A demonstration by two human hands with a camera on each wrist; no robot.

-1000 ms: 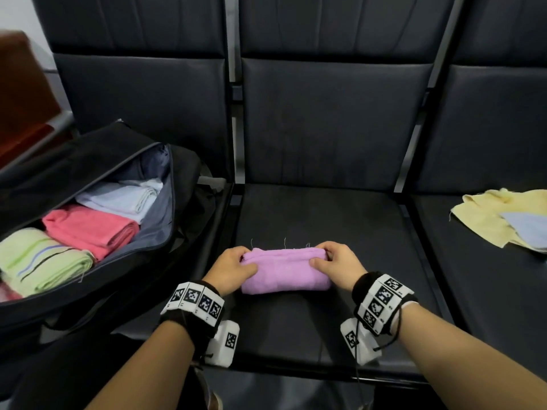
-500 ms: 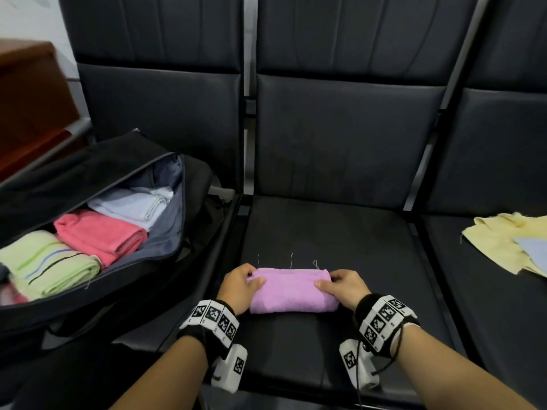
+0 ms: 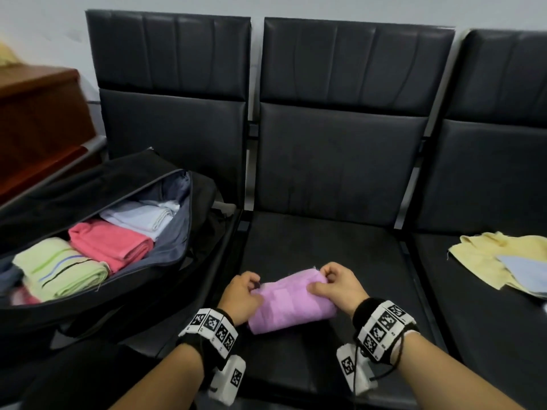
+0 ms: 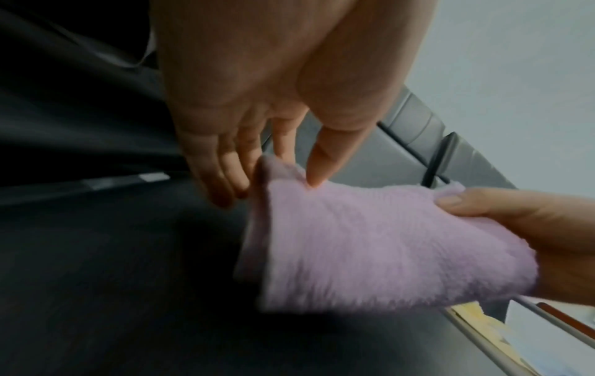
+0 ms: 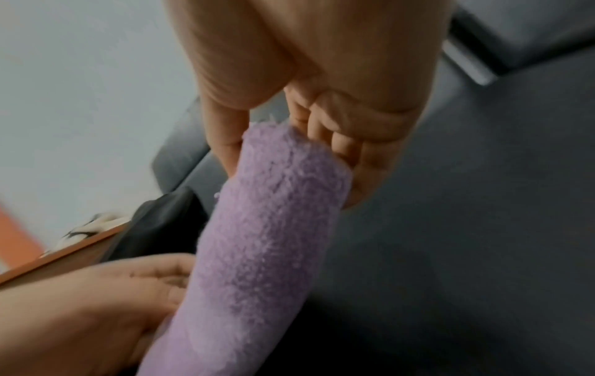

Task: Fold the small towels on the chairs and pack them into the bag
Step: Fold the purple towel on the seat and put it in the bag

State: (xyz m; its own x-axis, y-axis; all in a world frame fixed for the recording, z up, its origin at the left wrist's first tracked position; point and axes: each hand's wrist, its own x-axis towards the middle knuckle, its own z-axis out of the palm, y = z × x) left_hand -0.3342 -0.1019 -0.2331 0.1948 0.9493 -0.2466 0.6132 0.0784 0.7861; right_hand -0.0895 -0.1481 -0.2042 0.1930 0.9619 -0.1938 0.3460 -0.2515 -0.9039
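1. Both hands hold a folded pink towel (image 3: pixel 291 303) at the front of the middle chair seat (image 3: pixel 325 247); the left hand (image 3: pixel 241 297) pinches its left end between thumb and fingers, and the right hand (image 3: pixel 340 287) pinches the far right corner.
2. The towel sits tilted, its right end raised off the seat, its lower edge seemingly resting on the cushion.
3. To the left, the open black bag (image 3: pixel 165 261) already carries a white, a coral and a green striped towel, folded side by side.
4. Risk: each grip catches only an edge, so the inner layers could likely slip loose and the fold spring open on the way to the bag.
5. Risk: the bag's free space looks narrow, and forcing the bundle in could likely rumple its neighbours.
6. A yellow towel (image 3: pixel 485 258) and a pale blue cloth (image 3: pixel 529 269) lie unfolded on the right chair.
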